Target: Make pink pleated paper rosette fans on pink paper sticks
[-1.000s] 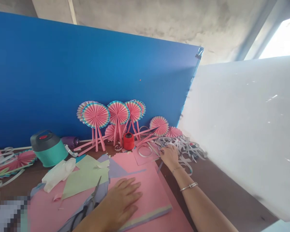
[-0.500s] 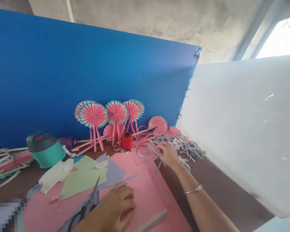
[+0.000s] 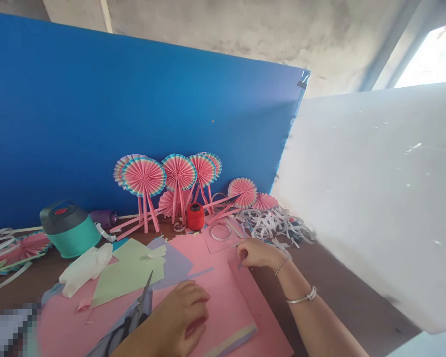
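My left hand (image 3: 182, 317) rests with curled fingers on pink paper (image 3: 223, 292), right of the scissors (image 3: 143, 300); anything under its fingers is hidden. My right hand (image 3: 258, 254) is pinched over the paper's upper right edge, close to a small grey strip (image 3: 242, 263); what its fingertips hold is too small to make out. Just beyond it lie a tape ring (image 3: 220, 231) and a small pink sheet (image 3: 211, 246). A striped folded edge (image 3: 241, 339) shows at the lower part of the pink paper. Green paper (image 3: 128, 272) lies to the left.
Several pink pleated paper fans (image 3: 144, 177) lean against the blue panel (image 3: 96, 109). A red container (image 3: 195, 218) and a green lidded container (image 3: 74, 235) stand at the back. Curled white paper strips (image 3: 275, 225) are heaped at the back right.
My right hand has moved back toward me from beside the tape ring, to the pink paper's edge, its fingers now closer together. My left hand has barely moved.
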Tool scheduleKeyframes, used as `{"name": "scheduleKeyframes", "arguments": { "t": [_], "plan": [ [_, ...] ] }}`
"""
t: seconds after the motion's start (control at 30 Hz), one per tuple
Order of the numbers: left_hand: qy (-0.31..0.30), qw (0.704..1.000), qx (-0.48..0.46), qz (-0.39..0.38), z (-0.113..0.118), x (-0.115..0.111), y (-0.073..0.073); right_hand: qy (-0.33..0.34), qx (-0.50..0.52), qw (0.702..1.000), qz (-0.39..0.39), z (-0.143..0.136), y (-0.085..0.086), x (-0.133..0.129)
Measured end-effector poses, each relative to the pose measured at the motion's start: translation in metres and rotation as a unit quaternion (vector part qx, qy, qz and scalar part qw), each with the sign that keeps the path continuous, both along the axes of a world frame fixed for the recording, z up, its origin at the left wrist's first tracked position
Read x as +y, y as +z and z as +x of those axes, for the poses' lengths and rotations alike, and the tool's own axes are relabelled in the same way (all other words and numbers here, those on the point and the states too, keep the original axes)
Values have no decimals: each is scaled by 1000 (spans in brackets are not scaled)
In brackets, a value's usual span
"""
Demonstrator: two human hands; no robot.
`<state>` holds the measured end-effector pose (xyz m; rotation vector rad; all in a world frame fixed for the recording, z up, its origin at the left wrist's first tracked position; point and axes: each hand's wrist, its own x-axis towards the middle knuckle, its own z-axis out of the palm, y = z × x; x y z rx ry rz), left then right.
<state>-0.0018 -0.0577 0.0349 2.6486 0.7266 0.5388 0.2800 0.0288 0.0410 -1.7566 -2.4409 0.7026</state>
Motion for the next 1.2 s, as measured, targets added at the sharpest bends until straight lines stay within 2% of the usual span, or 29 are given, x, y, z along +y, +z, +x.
{"name": "scheduleKeyframes", "arguments": {
  "t": [0.1,0.3,0.43,0.5,0.57,0.63,0.7,0.83,0.93,1.0,1.1,1.2],
  "plan": [
    [0,1000,-5,2,-1,0,-1,24,3,999,29,-4,3,-3],
    [-3,1000,-5,2,-1,1,-3,-26,-47,999,2,-15,7,-9],
    [-3,1000,-8,8,0,2,-4,-43,-39,997,58,-10,7,-4],
    [0,1000,-10,10,0,2,-6,-72,8,991,114,-5,8,1],
    [1,1000,-10,9,1,3,-7,-108,107,980,131,-1,10,4],
    [-1,1000,-10,6,1,3,-8,-130,215,964,91,-1,11,5],
    [-3,1000,-7,3,1,2,-8,-131,279,951,33,-4,12,4],
    [1,1000,-4,3,1,0,-5,-118,324,938,-28,-14,13,1],
    [13,1000,2,5,1,-1,-4,-93,284,953,-56,-18,11,0],
    [13,1000,9,3,1,-1,-4,-78,228,969,-44,-18,9,0],
    [9,1000,13,3,3,1,-4,-82,114,990,4,-15,6,0],
    [7,1000,16,7,4,0,-2,-106,7,991,76,-14,5,-1]
  ]
}}
